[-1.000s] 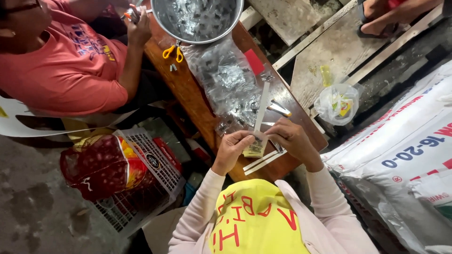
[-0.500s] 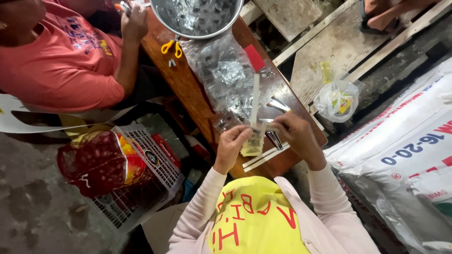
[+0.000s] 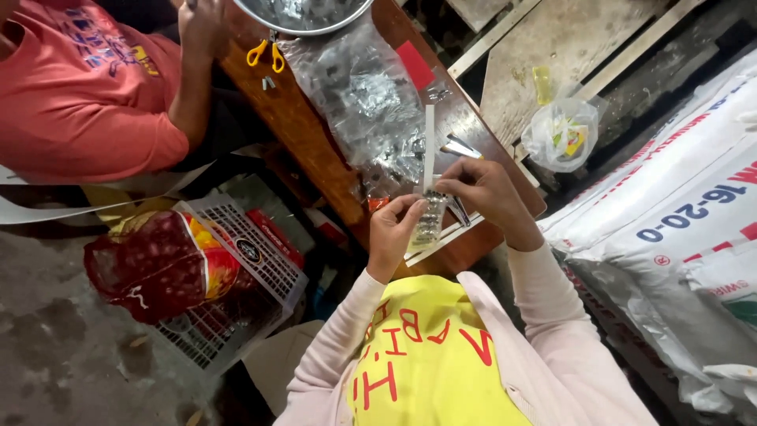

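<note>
My left hand (image 3: 396,233) and my right hand (image 3: 482,193) together hold a small clear plastic packet (image 3: 426,223) with small dark pieces inside, just above the near end of a brown wooden table (image 3: 303,134). My left fingers pinch the packet's left edge; my right fingers pinch its top. A white strip (image 3: 429,146) stands up from the packet toward the table's middle. A metal tool (image 3: 461,147) lies on the table just beyond my right hand.
A pile of clear plastic bags (image 3: 364,99) covers the table's middle, with a metal bowl (image 3: 303,12) and yellow-handled scissors (image 3: 261,54) at the far end. A person in a red shirt (image 3: 87,95) sits at left. A white basket (image 3: 236,276) holds a red bag (image 3: 154,264); white sacks (image 3: 678,205) lie right.
Both hands stayed on the packet and lifted it slightly off the table's near end. The white strip now points straight up instead of leaning right. The view has shifted a little.
</note>
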